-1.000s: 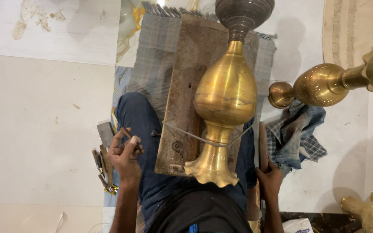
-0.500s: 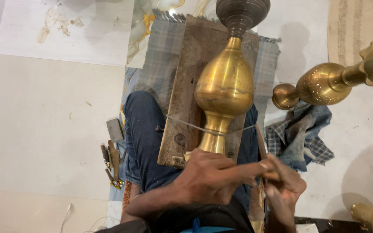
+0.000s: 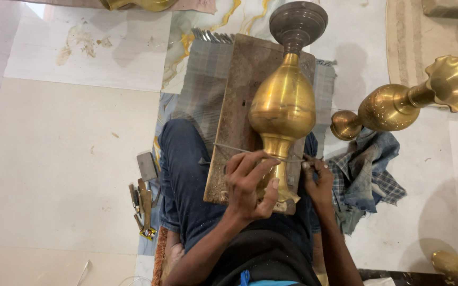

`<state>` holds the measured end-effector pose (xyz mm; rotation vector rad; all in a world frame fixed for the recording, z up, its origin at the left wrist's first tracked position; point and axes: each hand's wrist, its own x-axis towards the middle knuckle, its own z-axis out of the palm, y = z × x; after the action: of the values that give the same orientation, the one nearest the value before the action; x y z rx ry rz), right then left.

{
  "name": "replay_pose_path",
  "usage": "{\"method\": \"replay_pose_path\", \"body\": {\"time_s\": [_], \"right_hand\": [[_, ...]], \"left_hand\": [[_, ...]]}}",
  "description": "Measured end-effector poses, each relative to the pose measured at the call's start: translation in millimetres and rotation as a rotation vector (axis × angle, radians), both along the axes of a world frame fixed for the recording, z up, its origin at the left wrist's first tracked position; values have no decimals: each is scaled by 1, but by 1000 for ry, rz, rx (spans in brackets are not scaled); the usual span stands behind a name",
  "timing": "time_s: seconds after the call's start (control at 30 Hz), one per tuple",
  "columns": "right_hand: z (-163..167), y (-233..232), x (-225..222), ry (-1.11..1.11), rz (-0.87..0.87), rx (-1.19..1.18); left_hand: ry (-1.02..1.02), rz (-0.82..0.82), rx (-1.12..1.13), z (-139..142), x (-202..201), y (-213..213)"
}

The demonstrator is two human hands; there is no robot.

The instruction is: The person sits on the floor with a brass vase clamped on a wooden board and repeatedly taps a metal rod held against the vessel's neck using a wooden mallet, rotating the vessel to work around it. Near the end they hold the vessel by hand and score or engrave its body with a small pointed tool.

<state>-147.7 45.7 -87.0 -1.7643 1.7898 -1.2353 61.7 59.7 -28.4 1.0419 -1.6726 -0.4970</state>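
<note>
— Where was the brass vase [image 3: 283, 108]?
— It lay on its side along the wooden board [image 3: 234, 122] across the person's lap, its flared foot at the board's near edge, its dark top past the far edge, over the checked cloth [image 3: 200, 90].
— And the hands?
— The left hand [image 3: 250, 182] curled loosely over the foot and narrow stem, fingers touching the brass. The right hand [image 3: 318, 180] was pinched closed on a thin wire [image 3: 234, 150] running across the stem.
— Anything beside them?
— Small tools [image 3: 144, 198] on the floor by the left leg, another brass piece [image 3: 398, 103] and a rag [image 3: 364, 175] to the right
</note>
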Motion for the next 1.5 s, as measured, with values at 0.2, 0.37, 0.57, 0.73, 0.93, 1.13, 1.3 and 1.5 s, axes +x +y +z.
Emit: {"method": "replay_pose_path", "body": {"time_s": [0.2, 0.37, 0.57, 0.73, 0.93, 1.13, 1.3, 1.5], "right_hand": [[6, 0, 11, -27, -224, -26], [16, -33, 10, -216, -488, -150], [47, -93, 0, -389, -272, 29], [51, -122, 9, -602, -97, 35], [21, -77, 20, -910, -312, -102], [9, 14, -7, -502, -308, -228], [26, 55, -20, -466, 53, -516], [4, 33, -31, -429, 176, -355]], "left_hand": [[-29, 0, 50, -9, 3, 7], [-46, 22, 103, -12, 6, 10], [7, -46, 163, -8, 9, 7], [-48, 5, 98, -1, 8, 6], [-52, -12, 195, 11, 6, 0], [-30, -118, 368, 18, 6, -3], [2, -26, 108, 22, 0, -2], [6, -368, -33, 36, 17, 35]]}}
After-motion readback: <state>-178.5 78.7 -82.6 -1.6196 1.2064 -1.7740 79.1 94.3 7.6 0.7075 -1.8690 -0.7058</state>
